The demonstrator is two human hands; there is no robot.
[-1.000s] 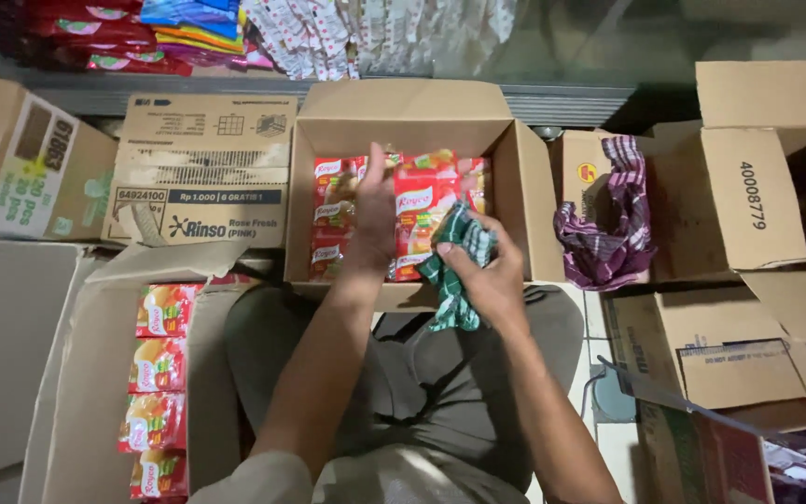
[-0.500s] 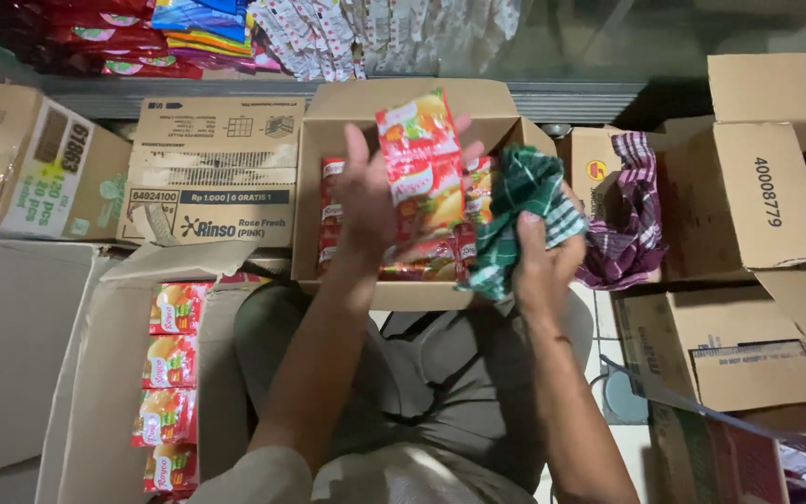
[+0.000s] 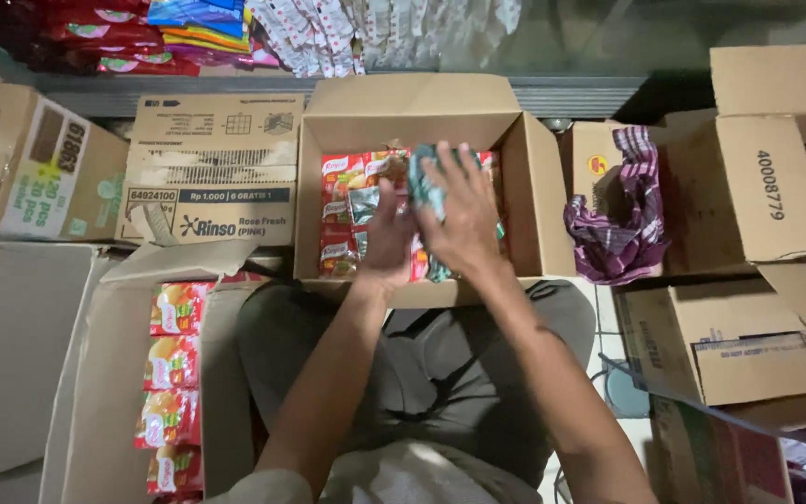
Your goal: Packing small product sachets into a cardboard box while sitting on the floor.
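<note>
Both hands in the open box (image 3: 524, 177) — right hand (image 3: 459, 210) gripping a green cloth (image 3: 429, 187), left hand (image 3: 386, 233) fingers on the red packets (image 3: 340, 219); box looks mostly full.

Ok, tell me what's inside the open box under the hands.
The open box holds red snack packets and a green cloth. Both hands cover the middle, so what lies beneath them is hidden.

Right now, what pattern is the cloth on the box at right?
Purple and white plaid cloth, clearest in the head view.

Floor (image 3: 627, 308) (mostly hidden), open cardboard boxes (image 3: 748, 177) crowding it
</note>
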